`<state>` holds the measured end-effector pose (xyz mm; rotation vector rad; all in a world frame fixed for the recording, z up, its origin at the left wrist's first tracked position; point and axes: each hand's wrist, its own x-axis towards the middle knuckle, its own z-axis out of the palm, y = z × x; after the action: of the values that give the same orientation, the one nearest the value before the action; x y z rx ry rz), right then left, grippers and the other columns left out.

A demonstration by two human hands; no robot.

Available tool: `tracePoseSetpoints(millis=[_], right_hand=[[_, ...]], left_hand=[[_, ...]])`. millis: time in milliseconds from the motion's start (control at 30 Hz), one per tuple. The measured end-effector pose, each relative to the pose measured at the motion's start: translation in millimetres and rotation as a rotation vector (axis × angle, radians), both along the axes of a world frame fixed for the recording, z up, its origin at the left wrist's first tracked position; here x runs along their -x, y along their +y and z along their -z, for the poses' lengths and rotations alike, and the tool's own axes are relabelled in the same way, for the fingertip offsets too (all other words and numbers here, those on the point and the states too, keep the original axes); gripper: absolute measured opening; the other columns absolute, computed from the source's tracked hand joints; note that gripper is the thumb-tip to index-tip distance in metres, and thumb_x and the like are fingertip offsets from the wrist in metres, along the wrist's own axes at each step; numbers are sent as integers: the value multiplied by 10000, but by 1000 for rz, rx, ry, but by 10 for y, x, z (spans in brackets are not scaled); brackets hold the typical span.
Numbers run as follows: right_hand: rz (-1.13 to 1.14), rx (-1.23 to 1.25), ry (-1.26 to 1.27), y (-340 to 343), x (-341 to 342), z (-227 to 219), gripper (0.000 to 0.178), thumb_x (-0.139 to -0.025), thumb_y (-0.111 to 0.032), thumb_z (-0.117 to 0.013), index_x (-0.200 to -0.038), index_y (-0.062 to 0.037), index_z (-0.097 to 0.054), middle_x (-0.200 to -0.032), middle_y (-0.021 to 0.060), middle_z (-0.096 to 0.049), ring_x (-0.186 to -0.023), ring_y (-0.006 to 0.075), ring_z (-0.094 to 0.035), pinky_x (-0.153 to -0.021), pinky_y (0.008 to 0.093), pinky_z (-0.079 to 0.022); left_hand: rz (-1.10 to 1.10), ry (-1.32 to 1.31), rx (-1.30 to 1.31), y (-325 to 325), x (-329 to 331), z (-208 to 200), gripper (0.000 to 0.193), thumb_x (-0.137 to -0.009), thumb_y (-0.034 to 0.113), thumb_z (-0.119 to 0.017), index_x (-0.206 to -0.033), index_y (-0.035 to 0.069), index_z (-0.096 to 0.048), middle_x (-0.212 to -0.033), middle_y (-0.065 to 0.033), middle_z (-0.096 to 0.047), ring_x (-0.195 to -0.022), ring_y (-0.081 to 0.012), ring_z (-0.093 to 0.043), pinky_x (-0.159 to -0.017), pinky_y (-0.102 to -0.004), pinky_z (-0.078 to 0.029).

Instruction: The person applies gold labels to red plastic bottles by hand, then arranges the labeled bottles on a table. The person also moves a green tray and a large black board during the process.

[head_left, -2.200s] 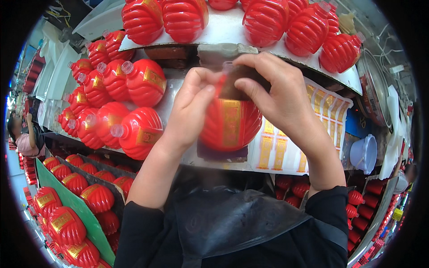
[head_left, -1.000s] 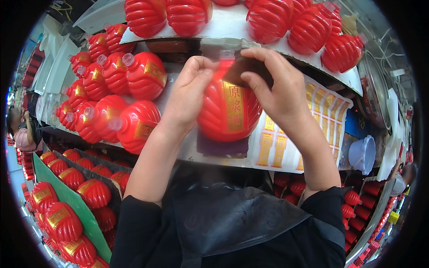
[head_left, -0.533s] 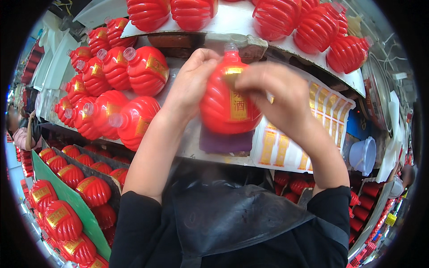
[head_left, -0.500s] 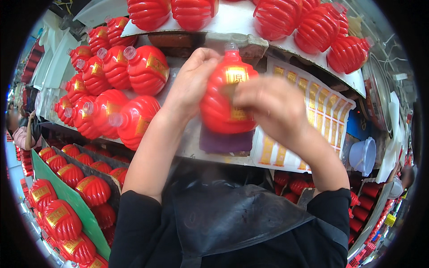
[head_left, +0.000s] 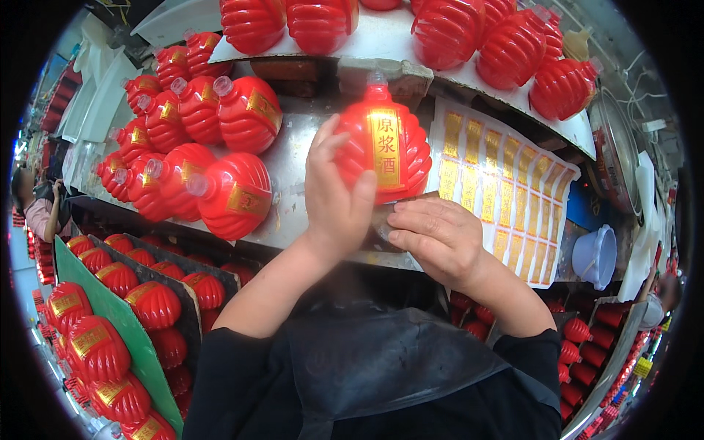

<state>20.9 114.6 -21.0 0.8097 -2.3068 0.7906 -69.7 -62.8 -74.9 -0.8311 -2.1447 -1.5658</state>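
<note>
A glossy red ribbed bottle (head_left: 415, 154) with a clear neck and a gold label (head_left: 385, 150) down its front is at the middle of the worktable. My left hand (head_left: 334, 198) grips its left side, fingers along the flank and thumb across the lower front. Just below the bottle's base is my right hand (head_left: 440, 238), its fingers curled and pressed together. A small brownish edge shows at those fingertips; I cannot make out what it is. To the right lies a white sheet of gold labels (head_left: 506, 194).
Several red bottles (head_left: 246, 117) cluster on the table's left. More stand on a raised white board (head_left: 469, 70) at the back. Partitioned crates (head_left: 121, 308) of red bottles sit lower left. A pale blue bucket (head_left: 595, 257) is at the right. Another person (head_left: 40, 213) is far left.
My right hand has moved down from the bottle's front to below its base. The label's front is now uncovered. My left hand has shifted lower; the purple patch under the bottle no longer shows.
</note>
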Motion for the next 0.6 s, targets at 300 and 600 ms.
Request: tracePoseSetpoints(millis=[300,600], right_hand=[[256,787,-599,212,77,-188,280,-959,-9,-673,-1232,9,-613,-1121,65,-677,-998,138,-671,-882,267,-548],[305,394,-354,179,477,-289,214,-907,13,-699,-1117,-16,-674,-1005,113,-722,-950,197,-722,-801,310,-567]], left_hand=[[45,-28,45,-27,-12,37,681,-877,198,-712,-1409,-25,-351,-1537,-317,-347,-1395,-443,-414,-1160,-487,-345],[105,-49,-7,-62,14,46,664,-900,166,-691,-1422,-28,-331,-1552,-304,-330,-1423,-412,-399,-1190,-476,-314]])
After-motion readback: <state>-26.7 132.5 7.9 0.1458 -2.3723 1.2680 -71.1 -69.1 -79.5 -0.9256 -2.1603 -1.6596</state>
